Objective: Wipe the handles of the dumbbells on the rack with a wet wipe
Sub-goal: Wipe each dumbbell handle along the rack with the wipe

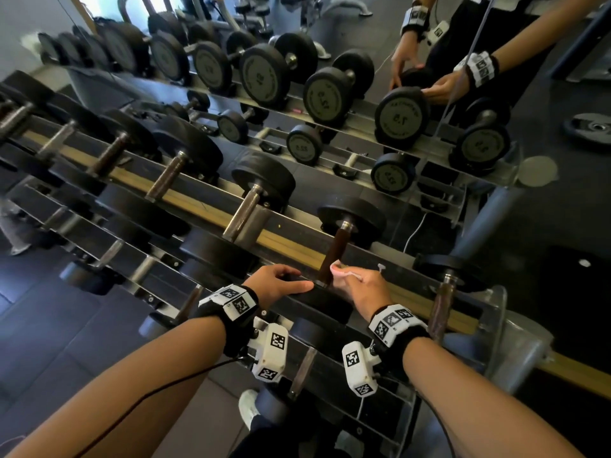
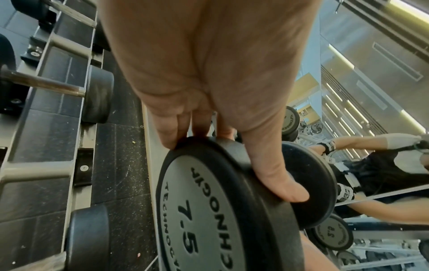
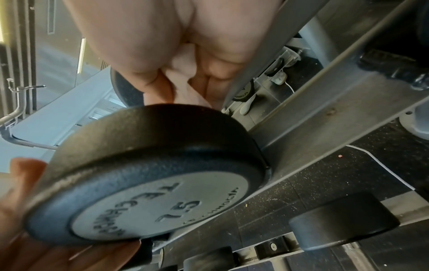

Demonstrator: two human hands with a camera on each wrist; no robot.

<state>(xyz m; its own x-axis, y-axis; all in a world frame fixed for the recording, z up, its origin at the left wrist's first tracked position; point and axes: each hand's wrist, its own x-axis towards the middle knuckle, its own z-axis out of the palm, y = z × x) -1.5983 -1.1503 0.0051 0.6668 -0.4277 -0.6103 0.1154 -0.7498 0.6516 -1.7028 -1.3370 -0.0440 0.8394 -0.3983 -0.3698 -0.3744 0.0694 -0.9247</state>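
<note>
Rubber-capped and plainly heavy, the dumbbell [image 1: 334, 259] sits on the rack's [image 1: 287, 241] top rail near its right end. The left hand [image 1: 277, 284] steadies the near head, fingers [image 2: 176, 128] curled over its rim. Its stiff, knurled handle [image 1: 334, 252] looks best gripped mid-shaft. The right hand [image 1: 358, 285] pinches a soft, limp wipe [image 1: 344, 271] against it. Only the wrist views show the "7.5" stamped on the head; only the head view shows the handle.
</note>
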